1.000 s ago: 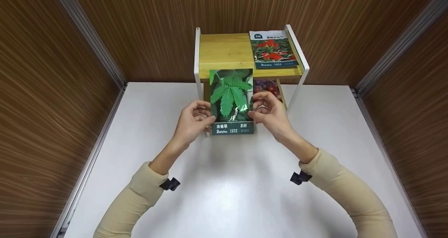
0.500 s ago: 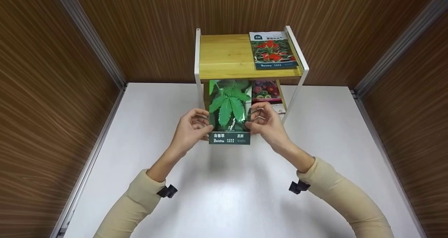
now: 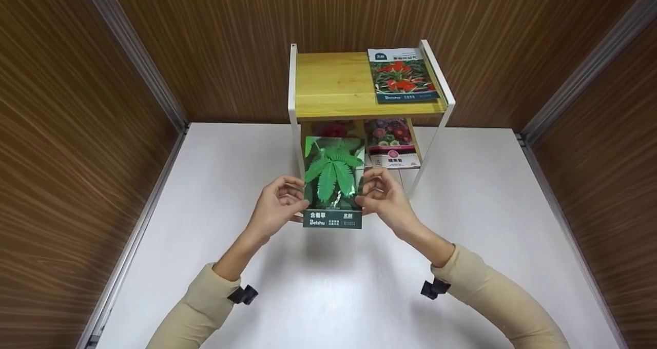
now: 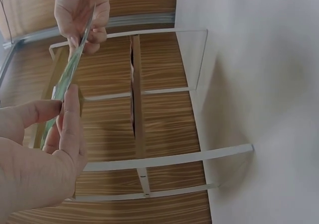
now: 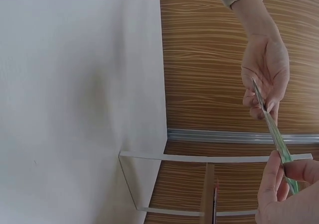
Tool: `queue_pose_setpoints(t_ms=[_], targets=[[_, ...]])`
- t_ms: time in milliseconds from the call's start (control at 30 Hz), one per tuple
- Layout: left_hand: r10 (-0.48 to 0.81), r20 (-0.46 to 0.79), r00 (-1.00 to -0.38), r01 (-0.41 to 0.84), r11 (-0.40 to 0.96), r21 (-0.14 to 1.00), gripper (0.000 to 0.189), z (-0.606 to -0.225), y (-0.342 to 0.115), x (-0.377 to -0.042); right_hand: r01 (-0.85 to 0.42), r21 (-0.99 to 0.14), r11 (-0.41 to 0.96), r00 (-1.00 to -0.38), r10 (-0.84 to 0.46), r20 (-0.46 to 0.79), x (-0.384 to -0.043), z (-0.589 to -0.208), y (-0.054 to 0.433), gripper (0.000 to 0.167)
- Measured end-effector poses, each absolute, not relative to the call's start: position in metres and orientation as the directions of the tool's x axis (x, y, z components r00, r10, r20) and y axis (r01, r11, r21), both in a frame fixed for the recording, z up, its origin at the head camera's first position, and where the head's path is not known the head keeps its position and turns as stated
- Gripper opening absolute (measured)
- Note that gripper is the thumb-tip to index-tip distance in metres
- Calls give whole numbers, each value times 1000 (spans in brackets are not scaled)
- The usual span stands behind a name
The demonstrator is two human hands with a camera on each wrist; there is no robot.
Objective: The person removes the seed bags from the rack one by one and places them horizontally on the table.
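Observation:
Both hands hold one flat seed packet [image 3: 333, 174] with a green leaf picture and a dark green band along its bottom. My left hand [image 3: 279, 202] pinches its left edge between thumb and fingers; my right hand [image 3: 387, 202] pinches the right edge the same way. In the left wrist view the packet [image 4: 70, 74] appears nearly edge-on and tilted, up in the air away from the white table. Behind it stands a two-tier wooden shelf [image 3: 331, 77] with white side frames. The packet overlaps the shelf's lower tier in the head view.
A packet with red flowers [image 3: 403, 77] lies on the upper tier at the right. On the lower tier lie a pink-and-white flower packet [image 3: 392, 143] and, partly hidden, one showing a red bloom [image 3: 334, 129]. Wood-grain walls [image 3: 328, 10] enclose the white table [image 3: 231, 149].
Both hands have brought the leaf packet down and toward the person, from overlapping the upper tier's front edge to below it. More of the lower-tier packets now shows.

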State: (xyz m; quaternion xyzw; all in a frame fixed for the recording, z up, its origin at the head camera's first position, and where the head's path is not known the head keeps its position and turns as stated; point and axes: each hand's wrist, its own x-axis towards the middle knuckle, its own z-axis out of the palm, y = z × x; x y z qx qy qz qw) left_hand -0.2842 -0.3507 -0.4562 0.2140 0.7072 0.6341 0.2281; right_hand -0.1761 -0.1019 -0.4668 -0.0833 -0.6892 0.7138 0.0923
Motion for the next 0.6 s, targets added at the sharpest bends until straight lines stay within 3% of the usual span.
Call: queue_pose_setpoints(t_ms=[600], targets=[[601, -142, -787, -43, 176, 983, 36, -498, -359, -278, 46, -997, -61, -963, 263, -61, -162, -511, -115, 48]])
